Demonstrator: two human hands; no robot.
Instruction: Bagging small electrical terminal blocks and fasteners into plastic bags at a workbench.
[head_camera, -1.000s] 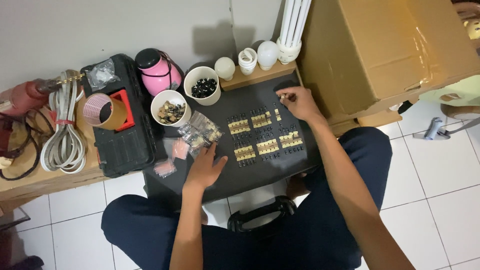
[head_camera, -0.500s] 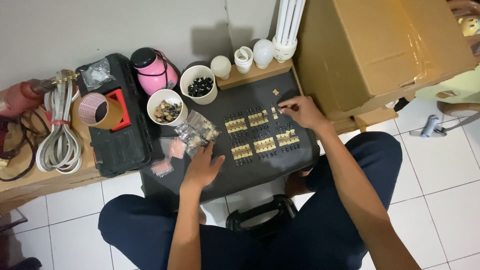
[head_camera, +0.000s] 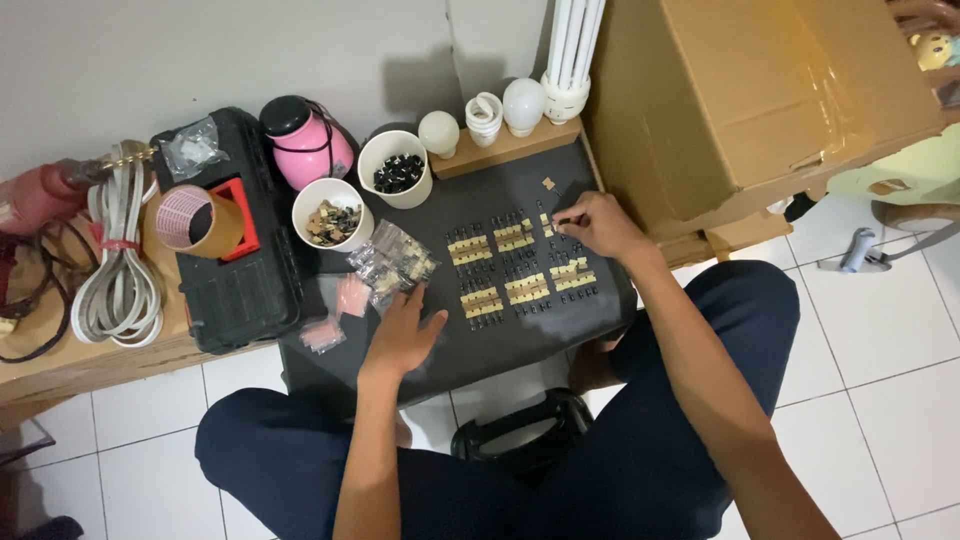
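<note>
My left hand (head_camera: 402, 335) rests flat on a black board (head_camera: 520, 340) on my lap, fingers spread, just below clear bags of small parts (head_camera: 392, 264). My right hand (head_camera: 598, 224) pinches something small at the board's upper right, beside rows of small brass and black parts (head_camera: 520, 270). What the fingertips grip is too small to identify. One loose brass piece (head_camera: 548, 184) lies above the right hand.
Two white cups, one with brass parts (head_camera: 330, 212) and one with black parts (head_camera: 398, 166), stand behind the board. A black toolbox (head_camera: 235, 270), tape roll (head_camera: 192, 220), pink jug (head_camera: 305, 145), white cable (head_camera: 112, 270), bulbs (head_camera: 522, 105) and a large cardboard box (head_camera: 760, 90) surround it.
My right hand has moved from the board's far corner down toward the rows of parts. My left hand has stayed on the board near the bags.
</note>
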